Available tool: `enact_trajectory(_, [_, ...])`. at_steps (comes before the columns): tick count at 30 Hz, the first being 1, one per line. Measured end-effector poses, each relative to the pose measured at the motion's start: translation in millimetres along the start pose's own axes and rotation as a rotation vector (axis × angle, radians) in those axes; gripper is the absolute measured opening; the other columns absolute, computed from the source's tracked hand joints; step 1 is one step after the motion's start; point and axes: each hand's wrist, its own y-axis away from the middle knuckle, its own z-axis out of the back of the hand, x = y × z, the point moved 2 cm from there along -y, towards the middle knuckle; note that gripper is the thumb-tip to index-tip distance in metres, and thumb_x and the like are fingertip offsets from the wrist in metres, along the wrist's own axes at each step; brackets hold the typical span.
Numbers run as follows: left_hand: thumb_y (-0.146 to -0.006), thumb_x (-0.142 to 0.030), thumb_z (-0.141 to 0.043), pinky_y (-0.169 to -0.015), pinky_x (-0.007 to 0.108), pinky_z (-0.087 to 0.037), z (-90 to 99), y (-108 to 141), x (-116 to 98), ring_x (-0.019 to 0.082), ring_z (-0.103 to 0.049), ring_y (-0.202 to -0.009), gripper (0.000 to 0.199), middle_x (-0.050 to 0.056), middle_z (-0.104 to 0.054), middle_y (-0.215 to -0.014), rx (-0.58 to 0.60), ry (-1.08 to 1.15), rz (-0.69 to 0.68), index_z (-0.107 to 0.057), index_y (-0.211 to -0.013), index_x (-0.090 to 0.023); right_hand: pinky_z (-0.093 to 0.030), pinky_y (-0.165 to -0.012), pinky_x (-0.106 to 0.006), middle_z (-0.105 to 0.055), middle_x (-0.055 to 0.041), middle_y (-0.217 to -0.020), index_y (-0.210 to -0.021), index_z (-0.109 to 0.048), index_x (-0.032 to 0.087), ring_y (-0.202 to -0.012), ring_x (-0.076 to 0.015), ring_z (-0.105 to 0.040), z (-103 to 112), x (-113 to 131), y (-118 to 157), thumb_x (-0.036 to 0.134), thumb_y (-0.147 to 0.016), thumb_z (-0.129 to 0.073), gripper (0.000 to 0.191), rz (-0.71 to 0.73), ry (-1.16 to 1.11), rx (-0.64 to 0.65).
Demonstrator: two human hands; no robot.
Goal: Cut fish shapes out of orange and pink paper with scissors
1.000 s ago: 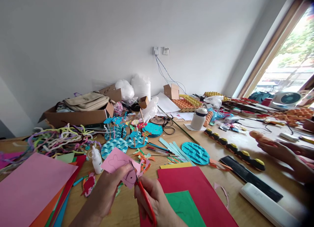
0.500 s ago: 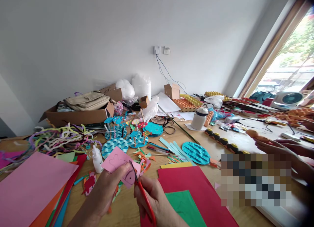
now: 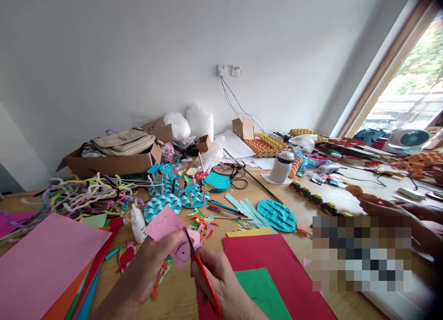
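Observation:
My left hand [image 3: 148, 264] pinches a piece of pink paper [image 3: 165, 223] with a fish outline drawn on it in dark line. In my right hand [image 3: 221, 276] are red-handled scissors [image 3: 206, 281], their dark blades at the right part of the pink paper, across the drawing. Below and around lie colourful paper scraps [image 3: 202, 230]. A white glue bottle [image 3: 138, 224] stands upright just left of the pink paper. Close to my right hand are red paper sheets [image 3: 277, 269] with a green sheet [image 3: 261, 290] on top.
Pink sheets [image 3: 51, 260] lie at left, near tangled pipe cleaners [image 3: 93, 195]. Blue paper discs [image 3: 162, 207] with fish models stand ahead. A white jar [image 3: 281, 167] sits further right. At the right edge, another person's hands [image 3: 387, 214] hold an orange-brown piece.
Little differs: the scissors and the pink paper shift very slightly, with the blades still at the paper. The other person's hands at right move a little.

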Motion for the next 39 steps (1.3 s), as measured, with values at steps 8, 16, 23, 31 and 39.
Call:
enact_trajectory(8, [-0.076,-0.033,-0.06,-0.074,0.03,-0.047,4.3,0,-1,0.022,-0.055,-0.078,0.018,0.003,-0.064,-0.074,0.077,-0.035,0.015,-0.07,-0.067,-0.022,-0.017,-0.039,-0.018,-0.022,0.0071,-0.054,-0.063,-0.038,0.02,-0.045,-0.0066,-0.023,0,2,1,0.059,-0.083,-0.046,0.045,-0.031,0.063,0.018])
enact_trajectory(16, [-0.075,-0.033,-0.062,-0.072,0.029,-0.047,11.1,0,3,0.021,-0.055,-0.078,0.016,0.003,-0.064,-0.075,0.048,-0.051,-0.009,-0.073,-0.071,-0.021,-0.022,-0.038,-0.017,-0.027,0.0075,-0.052,-0.063,-0.04,0.02,-0.042,-0.0058,-0.027,-1,-3,0,0.055,-0.083,-0.049,0.041,-0.047,0.036,0.017])
enact_trajectory(23, [-0.073,-0.031,-0.065,-0.071,0.028,-0.046,4.9,3,-5,0.02,-0.055,-0.078,0.011,0.001,-0.066,-0.072,0.052,-0.053,0.02,-0.07,-0.069,-0.021,-0.024,-0.038,-0.017,-0.029,0.0082,-0.051,-0.064,-0.04,0.02,-0.042,-0.0056,-0.027,0,1,1,0.051,-0.085,-0.049,0.039,-0.014,0.007,0.018])
enact_trajectory(31, [-0.069,-0.026,-0.066,-0.06,0.024,-0.043,1.4,5,-11,0.016,-0.051,-0.067,0.009,-0.002,-0.059,-0.063,0.008,0.009,0.038,-0.064,-0.061,-0.021,-0.02,-0.042,-0.02,-0.026,0.0071,-0.055,-0.065,-0.04,0.019,-0.047,-0.0065,-0.026,2,1,2,0.054,-0.088,-0.044,0.042,0.041,0.091,0.03])
enact_trajectory(39, [-0.066,-0.028,-0.067,-0.055,0.023,-0.042,5.5,5,-9,0.016,-0.049,-0.062,0.012,-0.002,-0.058,-0.059,-0.014,-0.026,0.049,-0.062,-0.057,-0.021,-0.024,-0.04,-0.018,-0.03,0.0069,-0.053,-0.064,-0.039,0.019,-0.044,-0.006,-0.028,0,-7,0,0.058,-0.087,-0.044,0.045,0.027,0.049,0.035])
